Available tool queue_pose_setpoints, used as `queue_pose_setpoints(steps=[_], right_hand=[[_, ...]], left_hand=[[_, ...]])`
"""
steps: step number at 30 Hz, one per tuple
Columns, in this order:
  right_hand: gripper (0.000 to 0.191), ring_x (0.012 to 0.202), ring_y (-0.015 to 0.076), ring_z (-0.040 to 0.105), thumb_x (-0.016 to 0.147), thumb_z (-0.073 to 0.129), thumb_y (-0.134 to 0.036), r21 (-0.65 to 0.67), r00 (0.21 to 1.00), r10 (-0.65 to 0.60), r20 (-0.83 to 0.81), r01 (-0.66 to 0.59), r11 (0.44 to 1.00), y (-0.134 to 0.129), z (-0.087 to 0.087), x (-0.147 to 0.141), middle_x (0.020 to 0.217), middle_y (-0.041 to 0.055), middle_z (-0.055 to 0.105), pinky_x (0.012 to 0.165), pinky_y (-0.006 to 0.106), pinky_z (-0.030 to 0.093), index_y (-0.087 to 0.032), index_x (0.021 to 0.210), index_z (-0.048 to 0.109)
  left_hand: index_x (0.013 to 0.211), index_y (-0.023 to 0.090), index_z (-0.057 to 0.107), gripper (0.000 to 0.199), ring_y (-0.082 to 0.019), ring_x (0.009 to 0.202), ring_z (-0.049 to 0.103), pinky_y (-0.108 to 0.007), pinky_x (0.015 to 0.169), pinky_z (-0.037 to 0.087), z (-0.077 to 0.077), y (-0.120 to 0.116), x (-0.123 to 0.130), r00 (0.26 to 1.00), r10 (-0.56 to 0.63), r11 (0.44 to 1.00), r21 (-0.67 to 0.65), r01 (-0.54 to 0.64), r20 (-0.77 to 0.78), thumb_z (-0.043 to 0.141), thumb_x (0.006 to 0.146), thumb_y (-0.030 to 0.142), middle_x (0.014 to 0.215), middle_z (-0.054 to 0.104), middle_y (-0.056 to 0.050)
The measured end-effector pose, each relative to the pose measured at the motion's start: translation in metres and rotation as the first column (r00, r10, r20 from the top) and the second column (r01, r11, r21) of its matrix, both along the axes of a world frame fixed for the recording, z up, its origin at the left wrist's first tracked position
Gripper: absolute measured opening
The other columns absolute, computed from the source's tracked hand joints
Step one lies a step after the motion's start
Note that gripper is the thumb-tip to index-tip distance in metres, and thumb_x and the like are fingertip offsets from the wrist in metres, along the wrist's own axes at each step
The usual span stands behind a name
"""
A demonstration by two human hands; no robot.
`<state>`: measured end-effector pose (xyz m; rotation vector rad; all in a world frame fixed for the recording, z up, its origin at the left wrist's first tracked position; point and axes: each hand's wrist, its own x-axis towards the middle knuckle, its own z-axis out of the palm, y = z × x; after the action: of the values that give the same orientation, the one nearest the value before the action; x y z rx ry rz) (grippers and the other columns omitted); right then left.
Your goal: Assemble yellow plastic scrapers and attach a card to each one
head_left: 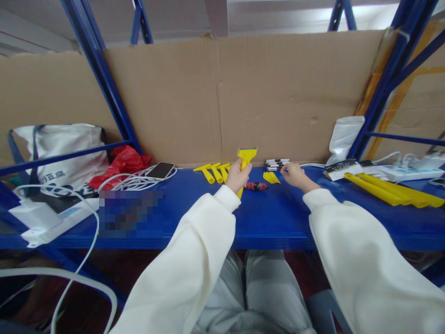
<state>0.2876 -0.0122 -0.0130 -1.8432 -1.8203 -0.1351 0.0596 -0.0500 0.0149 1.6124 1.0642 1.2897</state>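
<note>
Wrapped round a yellow scraper [247, 154], my left hand [238, 176] holds it upright above the blue table, its wide head at the top. My right hand [294, 175] is over the table beside a stack of small black-and-white packs [276, 164], fingertips close to the stack's right end. Its fingers are bent together, and anything between them is too small to make out. Several small yellow pieces [271, 177] lie just below the stack. A red and black tool handle [256, 186] rests between my hands. Left of my left hand lie several yellow scraper parts [207, 174].
Long yellow tubes [392, 190] and a black-and-white box [343, 170] lie at the right. At the left are a phone [161, 170], coiled white cables [130, 183], a red bag [120, 166], a cloth bag [66, 155] and a power strip [62, 222]. Cardboard [278, 93] stands behind.
</note>
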Motion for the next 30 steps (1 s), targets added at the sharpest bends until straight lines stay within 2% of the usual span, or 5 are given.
queue_pose_setpoints(steps=[3, 9, 14, 17, 30], right_hand=[[0.016, 0.117, 0.0305, 0.055, 0.085, 0.050, -0.015, 0.022, 0.999, 0.026, -0.039, -0.025, 0.999, 0.003, -0.002, 0.002, 0.113, 0.0159, 0.068, 0.091, 0.043, 0.046, -0.018, 0.087, 0.066], [0.009, 0.098, 0.0254, 0.062, 0.080, 0.056, -0.018, 0.125, 0.967, 0.192, -0.166, -0.173, 0.977, 0.009, -0.005, -0.002, 0.092, 0.0108, 0.070, 0.091, 0.039, 0.047, -0.019, 0.074, 0.062], [0.008, 0.084, 0.0220, 0.063, 0.077, 0.060, -0.024, 0.215, 0.838, 0.403, -0.368, -0.345, 0.914, -0.001, -0.003, -0.026, 0.083, 0.0057, 0.068, 0.086, 0.037, 0.049, -0.021, 0.069, 0.060], [0.009, 0.083, 0.0215, 0.063, 0.076, 0.060, -0.027, 0.240, 0.772, 0.491, -0.404, -0.429, 0.871, -0.007, -0.003, -0.039, 0.082, 0.0051, 0.068, 0.086, 0.038, 0.049, -0.021, 0.068, 0.060], [0.015, 0.084, 0.0218, 0.062, 0.071, 0.067, -0.034, 0.300, 0.682, 0.620, -0.388, -0.543, 0.785, 0.004, -0.013, -0.042, 0.079, 0.0044, 0.069, 0.089, 0.040, 0.048, -0.022, 0.064, 0.062]], left_hand=[[0.088, 0.021, 0.048, 0.007, -0.003, 0.037, 0.034, -0.014, 0.040, 0.032, 0.005, -0.006, 0.000, 0.980, -0.034, 0.989, -0.134, 0.062, 0.198, 0.053, 0.091, 0.015, 0.059, 0.041, 0.011], [0.076, 0.022, 0.039, 0.020, -0.004, 0.034, 0.032, -0.016, 0.037, 0.026, 0.001, -0.008, 0.001, 0.962, -0.177, 0.900, -0.361, 0.244, 0.210, 0.048, 0.088, 0.009, 0.054, 0.039, 0.010], [0.073, 0.021, 0.040, 0.022, -0.004, 0.033, 0.032, -0.016, 0.037, 0.025, -0.003, -0.007, 0.002, 0.961, -0.240, 0.866, -0.418, 0.275, 0.134, 0.046, 0.089, 0.007, 0.052, 0.039, 0.010], [0.073, 0.020, 0.041, 0.022, -0.004, 0.033, 0.032, -0.016, 0.036, 0.025, -0.005, -0.007, 0.002, 0.961, -0.259, 0.858, -0.433, 0.275, 0.097, 0.044, 0.090, 0.007, 0.050, 0.039, 0.010], [0.072, 0.020, 0.041, 0.025, -0.005, 0.032, 0.034, -0.017, 0.036, 0.026, -0.005, -0.007, 0.002, 0.953, -0.301, 0.847, -0.447, 0.288, 0.043, 0.043, 0.091, 0.004, 0.048, 0.040, 0.010]])
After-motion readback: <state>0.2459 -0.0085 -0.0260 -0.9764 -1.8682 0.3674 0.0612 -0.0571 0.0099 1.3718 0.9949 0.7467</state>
